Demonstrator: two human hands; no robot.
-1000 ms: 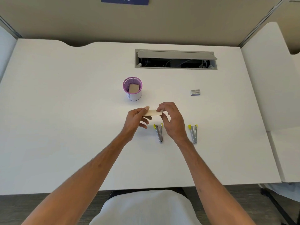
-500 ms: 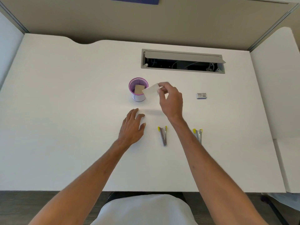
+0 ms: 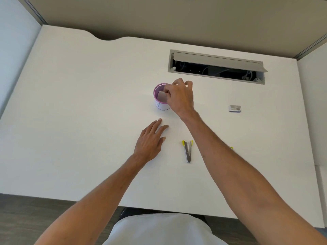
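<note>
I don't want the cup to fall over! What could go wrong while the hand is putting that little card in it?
The purple mesh cup is small and nothing steadies it: the left hand lies flat on the desk, apart from it. The right hand crowds its rim, so a nudge might tip it. The card leans at the rim and might catch there. The right forearm passes close above the staple remover and might brush it.

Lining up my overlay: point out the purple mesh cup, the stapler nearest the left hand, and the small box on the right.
purple mesh cup [image 3: 155,91], head view, left rim.
stapler [image 3: 188,151], head view, middle of metal body.
small box [image 3: 235,108], head view, top face.
</note>
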